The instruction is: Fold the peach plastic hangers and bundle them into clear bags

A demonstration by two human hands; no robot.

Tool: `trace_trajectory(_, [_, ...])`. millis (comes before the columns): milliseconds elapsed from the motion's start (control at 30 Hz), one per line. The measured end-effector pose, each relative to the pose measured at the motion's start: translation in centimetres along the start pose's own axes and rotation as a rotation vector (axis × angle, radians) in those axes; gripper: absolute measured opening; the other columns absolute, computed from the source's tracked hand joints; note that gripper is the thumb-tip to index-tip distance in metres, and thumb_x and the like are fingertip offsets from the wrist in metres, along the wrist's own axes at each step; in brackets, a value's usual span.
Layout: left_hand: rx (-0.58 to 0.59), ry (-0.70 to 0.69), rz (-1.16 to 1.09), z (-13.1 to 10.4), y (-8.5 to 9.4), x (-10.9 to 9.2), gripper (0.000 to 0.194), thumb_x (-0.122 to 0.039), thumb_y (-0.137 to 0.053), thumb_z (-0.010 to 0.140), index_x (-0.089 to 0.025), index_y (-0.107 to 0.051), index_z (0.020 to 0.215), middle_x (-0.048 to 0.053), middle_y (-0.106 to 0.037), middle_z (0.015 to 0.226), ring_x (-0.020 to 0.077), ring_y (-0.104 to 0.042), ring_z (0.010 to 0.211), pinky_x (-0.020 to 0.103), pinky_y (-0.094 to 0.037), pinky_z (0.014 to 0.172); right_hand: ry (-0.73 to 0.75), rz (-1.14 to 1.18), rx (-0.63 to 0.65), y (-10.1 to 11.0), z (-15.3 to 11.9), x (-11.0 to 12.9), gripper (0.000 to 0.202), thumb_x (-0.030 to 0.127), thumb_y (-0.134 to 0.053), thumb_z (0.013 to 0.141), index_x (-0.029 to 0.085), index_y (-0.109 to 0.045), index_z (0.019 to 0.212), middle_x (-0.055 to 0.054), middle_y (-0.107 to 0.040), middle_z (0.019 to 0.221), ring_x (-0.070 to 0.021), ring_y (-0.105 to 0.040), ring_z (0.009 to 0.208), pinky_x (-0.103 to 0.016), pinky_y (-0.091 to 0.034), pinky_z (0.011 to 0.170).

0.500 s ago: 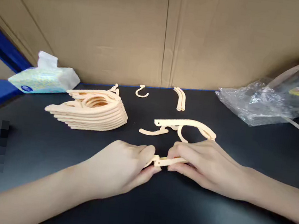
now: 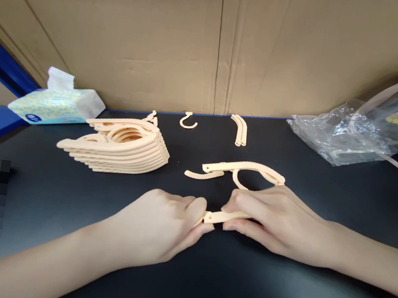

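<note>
My left hand (image 2: 165, 225) is closed around a small cream plastic piece whose tip shows between thumb and forefinger. My right hand (image 2: 277, 223) pinches a cream hanger arm (image 2: 224, 217) with a small hole at its left end; that end meets the piece in my left hand. Just beyond my right hand lies another curved hanger arm (image 2: 244, 165) with a rounded loop below it. Its right end reaches my right knuckles, and whether it joins the held arm is hidden. A cream hook (image 2: 203, 175) lies beside that arm's left end, partly beneath it.
A stack of cream folding hangers (image 2: 128, 154) stands left on the black tabletop (image 2: 180, 288). Behind are a loose hook (image 2: 188, 122) and short curved arms (image 2: 238, 131). A tissue pack (image 2: 58, 105) is far left; clear plastic bags (image 2: 336, 137) lie right. Cardboard (image 2: 144, 34) closes the back.
The holed arm end and the left-hand piece have come into closer line, with less of the left piece showing. The arm beyond has shifted slightly and covers more of the hook's end.
</note>
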State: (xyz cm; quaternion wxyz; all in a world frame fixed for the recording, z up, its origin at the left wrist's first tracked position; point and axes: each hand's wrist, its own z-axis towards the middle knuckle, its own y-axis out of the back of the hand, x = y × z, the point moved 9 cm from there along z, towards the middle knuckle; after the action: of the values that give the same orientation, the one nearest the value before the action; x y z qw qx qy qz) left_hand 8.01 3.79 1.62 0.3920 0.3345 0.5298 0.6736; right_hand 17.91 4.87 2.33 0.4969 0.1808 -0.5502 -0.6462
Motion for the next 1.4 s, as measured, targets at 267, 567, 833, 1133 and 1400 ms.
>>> trace_trajectory(267, [-0.11,0.038,0.253,-0.1,0.8,-0.8,0.047,-0.021,-0.016,0.11,-0.021,-0.044,0.072,-0.003,-0.05,0.056,0.0141,-0.052,0.039,0.03,-0.034,0.038,0.025,-0.029,-0.032,0.4,0.0,0.0,0.022,0.029,-0.045,0.106,0.02,-0.055,0.088,0.003,-0.062,0.072,-0.0103,-0.051,0.055,-0.024,-0.037,0.051])
trace_trajectory(567, [-0.111,0.01,0.264,0.0,0.8,-0.6,0.048,-0.033,-0.019,0.112,-0.02,-0.046,0.075,-0.003,-0.051,0.059,0.014,-0.054,0.043,0.03,-0.035,0.041,-0.054,0.06,0.047,-0.3,-0.1,-0.5,0.017,0.028,-0.048,0.105,0.018,-0.059,0.096,-0.001,-0.072,0.085,-0.0129,-0.065,0.066,-0.025,-0.044,0.057])
trace_trajectory(833, [-0.143,-0.103,0.307,-0.2,1.3,-1.4,0.046,-0.03,-0.023,0.112,-0.021,-0.045,0.073,-0.004,-0.048,0.058,0.0146,-0.046,0.042,0.031,-0.033,0.041,-0.029,0.055,0.091,-0.5,-0.2,-0.2,0.021,0.029,-0.044,0.107,0.019,-0.059,0.098,0.0,-0.073,0.086,-0.0123,-0.065,0.065,-0.025,-0.043,0.057])
trace_trajectory(1133, [-0.13,-0.144,0.238,-0.2,1.2,-1.6,0.034,-0.024,-0.029,0.111,-0.019,-0.052,0.086,-0.004,-0.053,0.065,0.0152,-0.048,0.048,0.031,-0.035,0.045,0.039,-0.101,0.066,-0.3,-0.2,-0.4,0.029,0.034,-0.041,0.108,0.019,-0.064,0.099,0.001,-0.07,0.077,-0.0122,-0.062,0.06,-0.026,-0.041,0.056])
trace_trajectory(1400, [-0.088,-0.106,0.184,-0.4,0.8,-1.0,0.036,-0.024,-0.028,0.11,-0.02,-0.05,0.082,-0.004,-0.053,0.064,0.0145,-0.05,0.046,0.032,-0.036,0.044,0.128,-0.192,0.022,0.2,0.0,0.1,0.034,0.035,-0.04,0.108,0.019,-0.068,0.097,0.002,-0.067,0.075,-0.0115,-0.057,0.061,-0.026,-0.041,0.06])
